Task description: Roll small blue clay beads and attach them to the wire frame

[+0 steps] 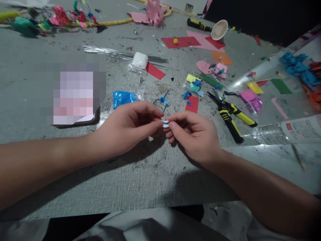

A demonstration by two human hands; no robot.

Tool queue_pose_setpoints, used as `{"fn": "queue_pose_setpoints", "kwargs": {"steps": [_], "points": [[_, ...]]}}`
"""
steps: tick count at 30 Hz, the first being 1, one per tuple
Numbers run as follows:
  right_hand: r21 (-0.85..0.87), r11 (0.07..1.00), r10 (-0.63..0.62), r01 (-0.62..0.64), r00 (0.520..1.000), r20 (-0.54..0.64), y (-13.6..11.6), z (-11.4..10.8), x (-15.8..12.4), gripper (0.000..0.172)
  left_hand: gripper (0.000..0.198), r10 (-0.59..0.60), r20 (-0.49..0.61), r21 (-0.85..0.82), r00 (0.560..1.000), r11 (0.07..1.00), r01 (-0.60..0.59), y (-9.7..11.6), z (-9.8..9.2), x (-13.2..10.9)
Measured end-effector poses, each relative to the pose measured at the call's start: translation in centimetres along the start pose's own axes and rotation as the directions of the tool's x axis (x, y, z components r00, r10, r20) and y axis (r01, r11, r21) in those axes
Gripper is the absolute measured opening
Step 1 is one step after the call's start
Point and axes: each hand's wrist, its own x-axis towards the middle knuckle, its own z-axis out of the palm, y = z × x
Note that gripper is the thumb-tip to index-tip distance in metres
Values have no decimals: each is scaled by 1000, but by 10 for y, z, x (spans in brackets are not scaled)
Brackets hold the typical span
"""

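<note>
Above gray tabletop, L hand & R hand pinch blue-&-white pc, thumb to finger. Blue packet sits just past L hand; yellow-blk cutters lie right of R hand, nr clear bottle, contents unclear. White block w/ clear wrap farther back.

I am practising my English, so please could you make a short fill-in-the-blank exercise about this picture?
The left hand and right hand pinch a small white piece with a ____ stripe.
A small ____ ball rests on red paper.
The bottle lies to the ____ of the pliers.

Missing words: blue; yellow; right.
</note>
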Motion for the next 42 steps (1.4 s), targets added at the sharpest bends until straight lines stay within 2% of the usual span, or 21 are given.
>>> {"fn": "queue_pose_setpoints", "kwargs": {"steps": [2,4,9,11,16,20,24,28,31,35,38,42], "points": [[-7,1000,-30,30,1000,-3,0,0,0,9,5,13,3,36,1000,999,-13,-1,-1,2],[-11,999,-43,43,999,-3,-1,1,0,7,10,32,14,96,999,995,-34,-1,-2,3],[-21,1000,1,0,1000,27,-1,-1,1,9,14,42,49,153,998,987,-49,6,-3,2],[-17,1000,-18,19,999,35,0,-1,1,10,17,35,73,139,997,989,-45,9,-3,2],[-2,998,-61,61,998,31,6,-1,2,11,7,35,128,86,991,995,-47,9,-4,2],[-91,984,-149,154,987,63,8,-3,0,10,9,61,142,186,988,979,-87,7,-5,1],[-261,914,-292,311,950,111,4,-4,0,14,19,83,160,339,984,931,-134,8,-6,0],[-355,799,-470,486,872,137,-1,-7,5,13,28,96,145,403,985,903,-148,9,-7,1],[-415,692,-563,591,801,202,-4,-11,6,14,34,78,123,382,989,916,-120,10,-5,0],[-506,540,-643,673,718,268,-6,-15,3,19,28,78,145,233,986,966,-111,10,-3,-2],[-546,508,-665,666,706,243,-7,-14,0,24,13,96,175,142,980,982,-122,9,-5,-3],[-491,584,-627,646,744,231,-5,-12,2,20,1,136,181,159,974,973,-166,6,-8,-2]]}}
